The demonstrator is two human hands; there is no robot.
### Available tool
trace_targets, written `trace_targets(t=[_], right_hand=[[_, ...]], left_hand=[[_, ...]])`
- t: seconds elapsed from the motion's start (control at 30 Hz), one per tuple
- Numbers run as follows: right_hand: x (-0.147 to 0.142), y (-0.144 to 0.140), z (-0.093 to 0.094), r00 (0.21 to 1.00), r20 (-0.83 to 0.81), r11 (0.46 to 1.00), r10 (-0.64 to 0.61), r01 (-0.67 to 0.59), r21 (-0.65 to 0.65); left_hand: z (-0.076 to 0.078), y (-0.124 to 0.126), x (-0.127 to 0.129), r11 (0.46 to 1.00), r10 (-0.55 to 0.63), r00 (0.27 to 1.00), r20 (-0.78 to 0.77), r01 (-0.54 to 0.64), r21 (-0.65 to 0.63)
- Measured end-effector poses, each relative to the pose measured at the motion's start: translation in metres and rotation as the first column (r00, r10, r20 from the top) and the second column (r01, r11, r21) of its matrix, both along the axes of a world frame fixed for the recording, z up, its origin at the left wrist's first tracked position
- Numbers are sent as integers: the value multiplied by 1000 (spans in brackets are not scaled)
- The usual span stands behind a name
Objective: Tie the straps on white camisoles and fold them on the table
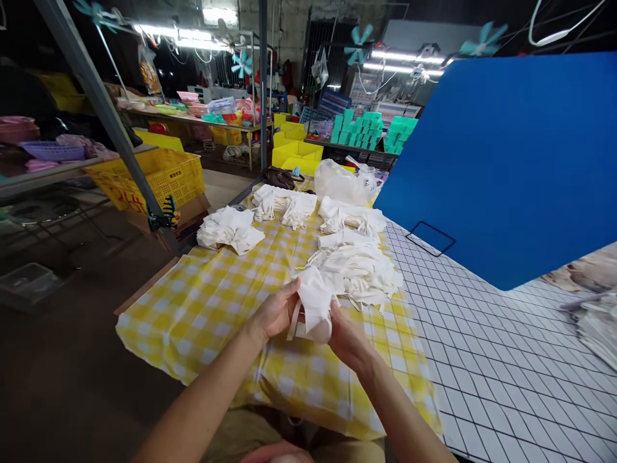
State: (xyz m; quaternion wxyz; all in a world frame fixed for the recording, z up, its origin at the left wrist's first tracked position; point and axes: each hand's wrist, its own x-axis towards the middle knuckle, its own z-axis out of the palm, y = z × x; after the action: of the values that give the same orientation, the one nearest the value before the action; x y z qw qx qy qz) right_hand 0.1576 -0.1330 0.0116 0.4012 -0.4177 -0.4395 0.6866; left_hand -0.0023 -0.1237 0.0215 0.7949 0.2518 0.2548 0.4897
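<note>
Between my two hands is a white cloth piece [314, 299] with a thin strap hanging at its left side. My left hand [279, 308] grips its left edge, thumb on top. On the other side, my right hand [344, 334] pinches the right edge; some of its fingers are hidden behind the cloth. Just beyond lies a heap of similar white cloth pieces [361, 270]. Further back are two bundled stacks, one stack [284, 202] at centre and another stack [351, 215] to its right. A looser white pile [229, 228] sits at the left.
A yellow checked tablecloth [216, 308] covers the table. A large blue board [520, 161] rises at the right above a white grid-patterned surface [486, 360]. A clear plastic bag [340, 180] and dark bag [279, 178] lie at the back. A metal post [106, 116] and yellow crate [168, 177] stand left.
</note>
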Motion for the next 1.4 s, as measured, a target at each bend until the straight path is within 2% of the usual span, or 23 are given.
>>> trace_targets(t=[0.07,0.13,0.23,0.27,0.3,0.37,0.4,0.43,0.47,0.5,0.53,0.57,0.63,0.67,0.73,0.87,1.0,1.13,1.23,1.27,1.3,1.37,1.4], right_hand=[[3,3,6,996,-92,995,11,-20,-94],[10,8,14,989,-130,991,-68,52,-121],[23,13,26,982,-93,980,-163,151,-128],[27,14,30,984,-59,979,-165,157,-131],[30,15,33,987,-21,979,-159,155,-132],[33,16,40,988,39,980,-146,150,-131],[33,16,43,988,59,980,-142,149,-130],[33,16,45,988,73,982,-133,142,-128],[32,16,48,990,87,985,-115,125,-122],[30,15,50,991,100,989,-87,98,-113],[27,15,52,993,110,993,-48,60,-104],[25,14,54,994,113,996,-7,17,-91],[19,12,57,993,98,997,59,-53,-63],[17,12,58,993,88,996,77,-73,-47],[16,11,58,993,71,995,94,-93,-21],[24,13,54,995,42,995,96,-94,-34],[31,15,51,998,59,993,13,-6,-117],[31,16,55,998,24,980,-54,57,-189],[35,23,56,981,-18,963,-194,187,-192],[40,27,54,971,-16,954,-239,231,-193],[45,31,50,961,-7,944,-277,271,-190],[60,41,36,931,57,915,-360,364,-172],[69,45,26,906,116,893,-408,422,-156]], left_hand=[[-2,0,-2,999,37,999,-17,-36,19],[-4,0,-7,994,102,992,-79,-99,39],[-10,1,-17,981,192,915,-354,-186,51],[-12,1,-21,978,205,845,-494,-201,63],[-14,1,-25,972,225,738,-636,-214,95],[-14,2,-29,943,318,435,-842,-238,232],[-11,2,-30,914,386,282,-878,-243,324],[-8,1,-29,880,456,170,-873,-235,413],[-3,1,-27,847,518,126,-846,-214,487],[3,-1,-24,827,559,154,-815,-180,533],[9,-2,-19,826,563,250,-788,-128,550],[13,-3,-14,838,519,384,-764,-54,543],[19,-5,-3,858,325,621,-713,122,498],[20,-6,1,859,231,685,-691,191,476],[17,-5,6,860,136,735,-664,245,448],[12,0,2,915,68,790,-610,194,353],[23,0,-8,971,-52,882,-468,155,184],[35,3,-8,986,-35,909,-415,100,136],[32,12,-5,976,101,892,-441,-3,217],[28,14,-6,963,189,848,-494,-61,264],[24,17,-6,939,292,771,-566,-119,322],[13,18,-9,875,472,535,-701,-182,449],[7,16,-9,851,519,419,-745,-176,494]])
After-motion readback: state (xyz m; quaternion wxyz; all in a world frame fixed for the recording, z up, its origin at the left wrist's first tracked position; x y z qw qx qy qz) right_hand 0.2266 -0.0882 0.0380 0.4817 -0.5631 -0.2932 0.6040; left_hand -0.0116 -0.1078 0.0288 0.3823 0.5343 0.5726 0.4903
